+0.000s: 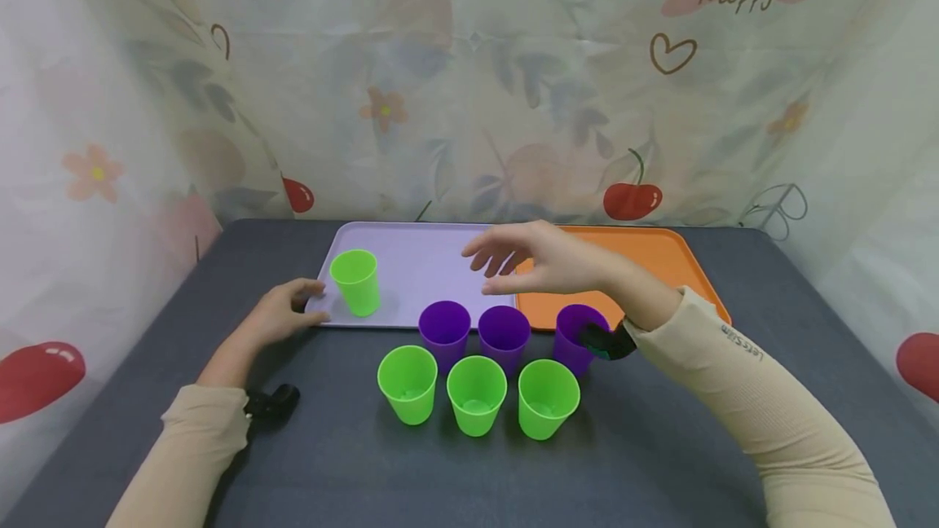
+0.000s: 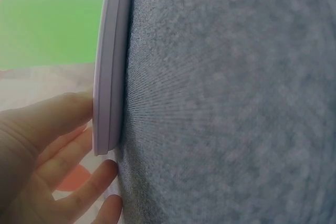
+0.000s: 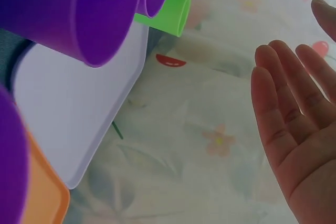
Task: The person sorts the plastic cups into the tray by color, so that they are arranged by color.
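My left hand (image 1: pixel 282 312) rests at the left edge of the lilac tray (image 1: pixel 429 267), thumb and fingertips touching the rim with the fingers relaxed. One green cup (image 1: pixel 355 283) stands upright on that tray, close to this hand. In the left wrist view, the thumb lies against the tray's rim (image 2: pixel 110 77). My right hand (image 1: pixel 546 259) hovers empty over the join between the lilac tray and the orange tray (image 1: pixel 631 255). Its fingers (image 3: pixel 299 87) are loosely extended in the right wrist view.
Three purple cups (image 1: pixel 443 332) stand in a row before the trays, the rightmost partly hidden by a black wrist strap (image 1: pixel 609 342). Nearer me, three green cups (image 1: pixel 477 398) form another row on the dark table (image 1: pixel 330 463). A patterned curtain (image 1: pixel 469 104) hangs behind.
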The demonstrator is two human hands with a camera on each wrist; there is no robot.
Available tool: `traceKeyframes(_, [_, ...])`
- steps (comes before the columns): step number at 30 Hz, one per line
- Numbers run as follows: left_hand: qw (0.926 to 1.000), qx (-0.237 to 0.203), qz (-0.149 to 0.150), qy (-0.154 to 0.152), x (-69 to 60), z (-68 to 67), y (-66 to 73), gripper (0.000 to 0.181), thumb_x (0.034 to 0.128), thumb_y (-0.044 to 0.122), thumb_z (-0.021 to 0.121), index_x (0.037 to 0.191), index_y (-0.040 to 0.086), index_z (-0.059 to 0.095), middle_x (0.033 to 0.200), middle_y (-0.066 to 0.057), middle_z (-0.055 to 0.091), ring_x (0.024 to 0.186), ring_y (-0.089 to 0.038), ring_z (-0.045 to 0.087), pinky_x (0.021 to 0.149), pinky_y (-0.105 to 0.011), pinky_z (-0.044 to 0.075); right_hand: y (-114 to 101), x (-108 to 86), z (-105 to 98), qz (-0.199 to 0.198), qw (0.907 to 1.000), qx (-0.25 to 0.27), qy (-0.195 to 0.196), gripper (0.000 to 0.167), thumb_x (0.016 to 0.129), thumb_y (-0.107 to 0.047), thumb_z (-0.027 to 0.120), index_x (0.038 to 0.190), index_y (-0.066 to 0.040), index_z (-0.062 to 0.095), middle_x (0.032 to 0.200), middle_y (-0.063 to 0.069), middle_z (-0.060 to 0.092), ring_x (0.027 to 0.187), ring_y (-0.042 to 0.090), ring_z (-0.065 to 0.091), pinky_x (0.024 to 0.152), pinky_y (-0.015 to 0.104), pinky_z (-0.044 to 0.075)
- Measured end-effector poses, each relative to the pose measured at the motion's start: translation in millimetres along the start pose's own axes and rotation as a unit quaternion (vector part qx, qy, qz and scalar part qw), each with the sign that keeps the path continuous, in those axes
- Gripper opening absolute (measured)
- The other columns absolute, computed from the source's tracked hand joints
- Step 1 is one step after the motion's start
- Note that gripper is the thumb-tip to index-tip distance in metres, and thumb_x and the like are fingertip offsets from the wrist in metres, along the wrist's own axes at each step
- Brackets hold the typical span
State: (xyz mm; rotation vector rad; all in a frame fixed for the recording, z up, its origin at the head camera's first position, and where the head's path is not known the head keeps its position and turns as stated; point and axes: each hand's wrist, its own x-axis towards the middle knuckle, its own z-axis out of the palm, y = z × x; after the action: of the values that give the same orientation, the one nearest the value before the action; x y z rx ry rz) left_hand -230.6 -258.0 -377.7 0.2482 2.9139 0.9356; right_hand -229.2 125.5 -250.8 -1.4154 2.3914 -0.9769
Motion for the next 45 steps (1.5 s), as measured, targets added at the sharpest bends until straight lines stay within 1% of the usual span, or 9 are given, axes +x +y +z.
traceKeyframes(6, [1.0000,0.000,0.003,-0.001,0.7,0.6,-2.8,0.052,0.0840,0.019,0.068,0.127,-0.006,0.050,0.128,-0.028,0.053,0.117,-0.048,0.050,0.092,-0.055,0.046,4.2,-33.4,3.9,0.006,0.9995,0.029,0.013,0.043,0.084,-0.014,0.069,0.125,-0.009,0.055,0.113,0.006,0.065,0.099,0.011,0.065,0.088,0.030,0.053])
traceKeyframes(13, [1.0000,0.000,0.010,0.002,1.7,1.4,-6.0,0.052,0.0839,0.019,0.068,0.126,-0.006,0.050,0.127,-0.028,0.054,0.117,-0.048,0.050,0.092,-0.055,0.046,11.0,-68.5,15.7,0.025,0.9990,0.014,0.034,0.047,0.083,-0.018,0.070,0.126,-0.011,0.054,0.113,0.002,0.066,0.104,0.007,0.062,0.088,0.028,0.054])
traceKeyframes(20, [1.0000,-0.001,0.005,0.000,0.3,0.5,-3.3,0.053,0.0841,0.020,0.068,0.127,-0.006,0.050,0.128,-0.028,0.053,0.117,-0.048,0.050,0.091,-0.054,0.047,20.6,-93.4,36.0,0.012,0.9976,0.035,0.059,0.053,0.080,-0.016,0.073,0.128,-0.009,0.051,0.119,0.006,0.063,0.107,0.005,0.060,0.087,0.029,0.054])
traceKeyframes(25, [1.0000,0.000,0.007,-0.002,0.9,0.7,-4.2,0.053,0.0843,0.019,0.068,0.127,-0.006,0.049,0.128,-0.028,0.053,0.117,-0.047,0.050,0.092,-0.055,0.046,23.6,-103.4,47.8,-0.006,0.9970,0.040,0.066,0.058,0.077,-0.014,0.076,0.128,-0.004,0.050,0.120,0.007,0.061,0.108,0.006,0.059,0.089,0.026,0.053])
traceKeyframes(29, [1.0000,-0.001,0.007,-0.001,1.0,1.1,-4.7,0.053,0.0842,0.019,0.068,0.127,-0.006,0.049,0.128,-0.028,0.053,0.117,-0.047,0.050,0.092,-0.055,0.046,22.2,-107.9,54.0,-0.017,0.9972,0.032,0.064,0.060,0.075,-0.016,0.077,0.128,-0.002,0.050,0.120,0.010,0.060,0.108,0.007,0.060,0.091,0.026,0.052])
traceKeyframes(32, [1.0000,-0.001,0.007,0.001,1.2,1.6,-5.0,0.053,0.0841,0.020,0.068,0.127,-0.006,0.050,0.128,-0.028,0.053,0.118,-0.047,0.050,0.092,-0.054,0.046,21.2,-110.0,58.0,-0.017,0.9977,0.031,0.057,0.063,0.075,-0.019,0.078,0.128,-0.001,0.049,0.122,0.013,0.060,0.110,0.011,0.060,0.092,0.027,0.051])
traceKeyframes(37, [1.0000,0.000,0.007,0.002,1.4,2.0,-5.3,0.053,0.0841,0.020,0.068,0.127,-0.006,0.050,0.128,-0.027,0.053,0.118,-0.047,0.050,0.094,-0.055,0.045,21.0,-112.5,63.9,-0.002,0.9984,0.031,0.047,0.066,0.074,-0.023,0.079,0.130,-0.006,0.049,0.124,0.013,0.059,0.112,0.016,0.059,0.094,0.029,0.050])
traceKeyframes(40, [1.0000,-0.001,0.006,0.001,1.0,1.8,-4.9,0.053,0.0842,0.020,0.068,0.127,-0.006,0.050,0.128,-0.027,0.053,0.118,-0.047,0.049,0.094,-0.055,0.045,21.9,-113.6,66.8,0.007,0.9985,0.028,0.046,0.067,0.073,-0.025,0.080,0.130,-0.008,0.049,0.125,0.011,0.059,0.112,0.015,0.058,0.094,0.030,0.050])
traceKeyframes(45, [1.0000,-0.003,0.003,-0.003,0.7,1.4,-4.6,0.054,0.0844,0.021,0.068,0.128,-0.005,0.049,0.129,-0.027,0.052,0.119,-0.047,0.049,0.093,-0.055,0.046,24.1,-114.0,69.7,0.003,0.9986,0.023,0.047,0.068,0.073,-0.027,0.080,0.129,-0.006,0.049,0.124,0.013,0.059,0.113,0.014,0.058,0.094,0.032,0.051])
